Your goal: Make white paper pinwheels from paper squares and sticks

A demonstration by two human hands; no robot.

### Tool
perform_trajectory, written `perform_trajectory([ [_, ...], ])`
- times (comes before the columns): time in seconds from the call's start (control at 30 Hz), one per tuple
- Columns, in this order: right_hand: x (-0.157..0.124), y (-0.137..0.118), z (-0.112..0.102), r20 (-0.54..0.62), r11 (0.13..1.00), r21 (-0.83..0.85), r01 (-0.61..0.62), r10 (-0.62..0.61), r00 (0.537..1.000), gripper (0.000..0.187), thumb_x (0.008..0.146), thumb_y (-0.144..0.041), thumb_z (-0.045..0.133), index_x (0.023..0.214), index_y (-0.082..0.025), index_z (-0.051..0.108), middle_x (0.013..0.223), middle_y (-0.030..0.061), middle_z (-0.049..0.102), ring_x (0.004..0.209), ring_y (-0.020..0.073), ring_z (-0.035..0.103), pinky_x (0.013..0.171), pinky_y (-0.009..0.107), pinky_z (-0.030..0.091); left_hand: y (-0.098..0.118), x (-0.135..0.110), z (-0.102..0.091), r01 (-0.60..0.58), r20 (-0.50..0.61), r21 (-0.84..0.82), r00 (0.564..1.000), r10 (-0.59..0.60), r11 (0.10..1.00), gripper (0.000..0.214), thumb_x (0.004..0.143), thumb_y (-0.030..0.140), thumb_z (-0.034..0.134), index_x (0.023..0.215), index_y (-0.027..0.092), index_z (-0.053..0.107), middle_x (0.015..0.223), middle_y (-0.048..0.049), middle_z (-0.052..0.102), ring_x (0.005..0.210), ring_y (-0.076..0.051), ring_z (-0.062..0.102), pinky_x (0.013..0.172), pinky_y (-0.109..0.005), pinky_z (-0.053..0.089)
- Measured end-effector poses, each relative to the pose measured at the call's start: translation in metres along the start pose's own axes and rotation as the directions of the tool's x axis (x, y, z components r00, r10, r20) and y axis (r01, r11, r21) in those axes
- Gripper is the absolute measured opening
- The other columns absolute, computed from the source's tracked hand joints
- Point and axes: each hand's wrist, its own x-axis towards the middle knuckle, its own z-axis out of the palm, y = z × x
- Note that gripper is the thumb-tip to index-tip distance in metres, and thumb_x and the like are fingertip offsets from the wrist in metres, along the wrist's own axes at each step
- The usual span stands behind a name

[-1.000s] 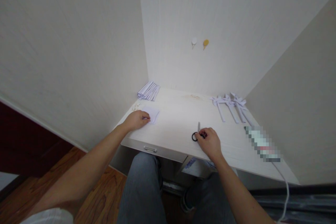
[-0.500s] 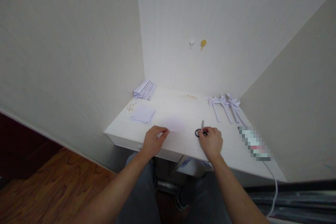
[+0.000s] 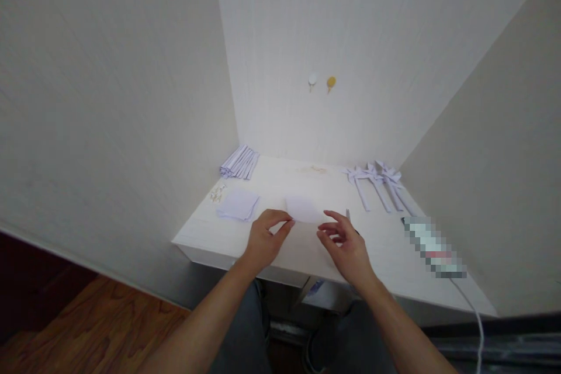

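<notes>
My left hand (image 3: 268,238) pinches the near left corner of a pale square paper (image 3: 302,209), thumb against fingers. To the right of that sheet, my right hand (image 3: 346,245) has its thumb and fingers apart with nothing between them. Its fingertips are close to the paper's right edge; I see no clear contact. Partly hidden behind the right hand lies a pair of scissors (image 3: 348,214), with the blade tip showing. A stack of square paper (image 3: 238,204) rests left of my left hand.
Rolled paper sticks (image 3: 239,162) are piled at the back left, near small pins (image 3: 217,192). Several paper pinwheels (image 3: 376,182) lie at the back right. A blurred-out phone (image 3: 433,248) with a white cable (image 3: 475,312) is at the right. Two hooks (image 3: 331,82) hang on the wall.
My right hand has let go of the scissors and moved left toward the paper, its fingers opening. My left hand keeps its pinch on the paper. The view has shifted slightly.
</notes>
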Motion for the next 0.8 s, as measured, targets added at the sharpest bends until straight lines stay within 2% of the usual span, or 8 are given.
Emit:
perform_trajectory([
  [0.13, 0.044, -0.044, -0.009, -0.084, 0.985, 0.112, 0.133, -0.124, 0.989, 0.031, 0.09, -0.044, 0.073, 0.115, -0.026, 0.075, 0.1, 0.0074, 0.079, 0.081, 0.0229, 0.075, 0.066, 0.034, 0.063, 0.037, 0.045, -0.003, -0.205, -0.018, 0.012, 0.979, 0.205, 0.979, 0.012, 0.095, 0.031, 0.069, 0.092, 0.028, 0.079, 0.094, -0.0071, 0.08, 0.096, -0.025, 0.073, 0.09, -0.043, 0.061],
  [0.27, 0.095, -0.087, -0.038, -0.274, 0.937, 0.097, 0.336, -0.299, 0.914, 0.011, 0.089, -0.04, 0.076, 0.09, -0.03, 0.079, 0.092, 0.0058, 0.076, 0.085, 0.0258, 0.072, 0.079, 0.042, 0.062, 0.073, 0.097, -0.013, -0.458, -0.104, -0.033, 0.886, 0.452, 0.889, 0.015, 0.092, 0.023, 0.074, 0.105, 0.03, 0.077, 0.098, -0.0063, 0.078, 0.096, -0.023, 0.072, 0.088, -0.04, 0.06],
  [0.33, 0.113, -0.105, -0.056, -0.316, 0.884, 0.017, 0.468, -0.439, 0.841, 0.007, 0.091, -0.036, 0.076, 0.088, -0.031, 0.08, 0.094, 0.0061, 0.075, 0.09, 0.027, 0.071, 0.081, 0.041, 0.06, 0.088, 0.124, -0.021, -0.424, -0.216, -0.092, 0.892, 0.397, 0.901, 0.033, 0.089, 0.026, 0.078, 0.121, 0.029, 0.072, 0.11, -0.0075, 0.074, 0.097, -0.022, 0.069, 0.088, -0.037, 0.059],
  [0.43, 0.127, -0.123, -0.079, -0.18, 0.828, 0.001, 0.56, -0.551, 0.815, 0.007, 0.089, -0.025, 0.079, 0.085, -0.03, 0.081, 0.12, 0.0073, 0.071, 0.105, 0.0258, 0.071, 0.086, 0.036, 0.058, 0.104, 0.162, -0.034, -0.284, -0.374, -0.313, 0.914, 0.157, 0.906, 0.045, 0.088, 0.037, 0.078, 0.129, 0.025, 0.066, 0.114, -0.0074, 0.068, 0.1, -0.02, 0.065, 0.081, -0.03, 0.057],
  [0.5, 0.133, -0.126, -0.088, -0.086, 0.809, 0.099, 0.579, -0.573, 0.815, 0.009, 0.09, -0.021, 0.079, 0.086, -0.03, 0.079, 0.122, 0.0066, 0.07, 0.106, 0.0242, 0.071, 0.08, 0.031, 0.058, 0.11, 0.182, -0.038, -0.143, -0.247, -0.383, 0.968, 0.048, 0.913, 0.043, 0.086, 0.042, 0.08, 0.123, 0.022, 0.07, 0.118, -0.0076, 0.069, 0.104, -0.02, 0.063, 0.082, -0.028, 0.054],
  [0.57, 0.138, -0.121, -0.09, -0.05, 0.794, 0.185, 0.58, -0.582, 0.812, 0.011, 0.089, -0.02, 0.079, 0.088, -0.031, 0.079, 0.119, 0.0057, 0.071, 0.105, 0.0233, 0.071, 0.08, 0.03, 0.058, 0.11, 0.197, -0.038, 0.024, 0.04, -0.431, 0.999, -0.007, 0.902, 0.038, 0.088, 0.047, 0.075, 0.115, 0.02, 0.075, 0.117, -0.009, 0.073, 0.107, -0.022, 0.065, 0.085, -0.029, 0.052],
  [0.67, 0.151, -0.103, -0.082, -0.089, 0.789, 0.244, 0.564, -0.561, 0.823, 0.013, 0.089, -0.019, 0.081, 0.091, -0.032, 0.079, 0.116, 0.0054, 0.072, 0.105, 0.0236, 0.07, 0.085, 0.032, 0.058, 0.098, 0.21, -0.027, 0.146, 0.246, -0.386, 0.968, -0.051, 0.911, 0.033, 0.091, 0.048, 0.071, 0.102, 0.018, 0.079, 0.104, -0.008, 0.076, 0.099, -0.021, 0.066, 0.083, -0.029, 0.051],
  [0.8, 0.171, -0.074, -0.068, -0.145, 0.818, 0.24, 0.523, -0.503, 0.852, 0.011, 0.091, -0.021, 0.079, 0.093, -0.032, 0.078, 0.118, 0.0057, 0.071, 0.108, 0.0239, 0.069, 0.087, 0.034, 0.057, 0.066, 0.225, -0.004, 0.214, 0.347, -0.324, 0.933, -0.094, 0.922, 0.024, 0.085, 0.039, 0.076, 0.091, 0.016, 0.075, 0.081, -0.0032, 0.072, 0.076, -0.016, 0.062, 0.068, -0.027, 0.05],
])
